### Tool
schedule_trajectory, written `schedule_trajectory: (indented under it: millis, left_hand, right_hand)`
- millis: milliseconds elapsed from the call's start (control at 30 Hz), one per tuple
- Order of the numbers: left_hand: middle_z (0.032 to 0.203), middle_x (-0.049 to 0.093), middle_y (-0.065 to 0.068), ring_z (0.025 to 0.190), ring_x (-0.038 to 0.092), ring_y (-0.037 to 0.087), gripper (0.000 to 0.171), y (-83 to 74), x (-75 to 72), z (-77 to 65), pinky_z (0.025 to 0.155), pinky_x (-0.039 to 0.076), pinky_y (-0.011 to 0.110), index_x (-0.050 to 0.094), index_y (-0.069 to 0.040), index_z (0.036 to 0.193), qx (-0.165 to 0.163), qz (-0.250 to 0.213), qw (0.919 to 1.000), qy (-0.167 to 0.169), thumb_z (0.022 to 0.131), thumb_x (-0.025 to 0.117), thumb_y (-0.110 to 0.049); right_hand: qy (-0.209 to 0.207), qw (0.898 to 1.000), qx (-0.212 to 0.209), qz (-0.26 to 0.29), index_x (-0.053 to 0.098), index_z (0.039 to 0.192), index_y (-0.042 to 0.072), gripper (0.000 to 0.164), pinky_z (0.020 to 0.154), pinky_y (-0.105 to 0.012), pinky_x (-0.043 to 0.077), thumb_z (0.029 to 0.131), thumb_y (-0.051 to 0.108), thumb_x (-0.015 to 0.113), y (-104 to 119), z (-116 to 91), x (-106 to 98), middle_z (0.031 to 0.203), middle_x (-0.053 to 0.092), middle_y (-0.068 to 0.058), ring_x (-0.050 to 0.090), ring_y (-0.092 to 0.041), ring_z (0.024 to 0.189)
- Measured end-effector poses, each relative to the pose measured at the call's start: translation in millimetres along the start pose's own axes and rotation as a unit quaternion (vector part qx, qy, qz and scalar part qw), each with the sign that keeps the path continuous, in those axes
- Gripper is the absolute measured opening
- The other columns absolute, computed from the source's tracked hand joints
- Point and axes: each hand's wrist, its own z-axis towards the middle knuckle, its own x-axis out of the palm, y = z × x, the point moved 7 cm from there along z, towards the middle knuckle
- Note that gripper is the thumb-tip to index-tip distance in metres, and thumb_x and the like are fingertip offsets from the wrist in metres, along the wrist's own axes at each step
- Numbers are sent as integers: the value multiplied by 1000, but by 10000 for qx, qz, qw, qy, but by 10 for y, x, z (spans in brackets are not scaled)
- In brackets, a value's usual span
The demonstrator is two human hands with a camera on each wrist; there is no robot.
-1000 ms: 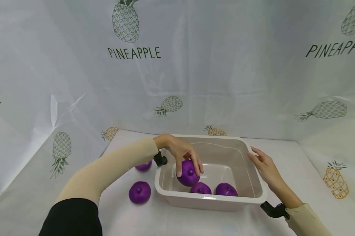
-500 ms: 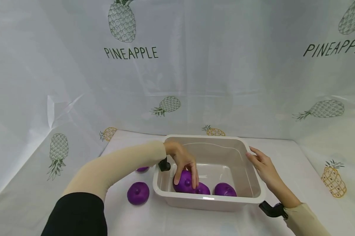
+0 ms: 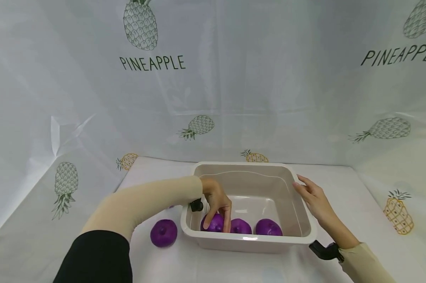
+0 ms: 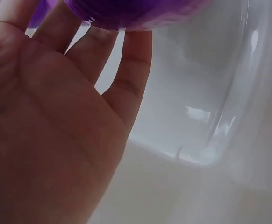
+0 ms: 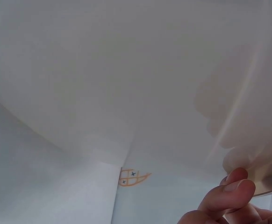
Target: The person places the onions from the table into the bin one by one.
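A beige plastic tub [image 3: 241,239] stands on the white table. Down in its near left corner, my left hand [image 3: 217,200] holds a round purple fruit-like ball [image 3: 216,223], thumb on one side and fingers on the other. The left wrist view shows my fingers reaching to the purple ball [image 4: 140,11], above the tub's glossy floor. Two more purple balls, a middle one [image 3: 240,226] and a right one [image 3: 268,227], lie along the near wall, partly hidden by the rim. My right hand [image 3: 315,198] grips the tub's right rim, also seen by the fingers [image 5: 227,198] in the right wrist view.
Left of the tub, another purple ball [image 3: 163,233] with a small nub lies on the table [image 3: 163,263]. A sliver of one more shows behind my left forearm. A pineapple-print sheet [image 3: 269,98] hangs behind and at the sides.
My left hand has lowered the purple ball to the tub's near left corner, moving down and slightly left. The right hand has kept its hold on the rim.
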Motion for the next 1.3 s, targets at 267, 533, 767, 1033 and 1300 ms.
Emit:
schedule_trajectory:
  millis: [267, 533, 767, 1033, 1300]
  left_hand:
    - [140, 56, 17, 122, 54, 1, 55, 3, 3, 72, 108, 35, 19, 56, 16, 126, 287, 170, 9994, -117, 74, 66, 32]
    - [139, 56, 19, 123, 54, 4, 55, 3, -26, 122, 107, 37, 18, 56, 17, 125, 320, 72, 9990, -312, 73, 65, 33]
    - [140, 54, 20, 122, 53, 1, 56, 42, -27, 157, 106, 36, 16, 56, 18, 125, 228, 76, 9988, -434, 72, 65, 34]
    - [141, 53, 16, 126, 51, 3, 59, 114, -32, 184, 103, 40, 17, 56, 14, 128, -49, -100, 9989, -461, 73, 64, 34]
    - [142, 54, 11, 125, 55, 10, 63, 195, -72, 166, 97, 47, 20, 56, 10, 131, -567, -356, 9953, -695, 73, 61, 36]
  right_hand:
    - [13, 10000, 85, -10, 33, 149, -10, 54, 66, -26, 58, 108, 22, 47, -15, 5, 1, 124, 58, -37, 67, -5, 84]
    - [-15, 10000, 69, -65, 33, 149, -9, 54, 66, -26, 58, 107, 22, 47, -31, 13, -5, 123, 59, -37, 67, -6, 84]
    - [-23, 9999, 51, -107, 34, 149, -9, 54, 66, -26, 58, 107, 22, 47, -39, 12, 3, 122, 60, -36, 68, -9, 85]
    - [-15, 10000, 11, -41, 34, 148, -10, 53, 66, -26, 58, 107, 21, 47, -34, 11, 11, 121, 60, -37, 68, -6, 83]
    - [-16, 9999, 72, -142, 32, 149, -10, 55, 65, -27, 58, 108, 23, 47, -35, 5, 8, 123, 59, -37, 70, -15, 86]
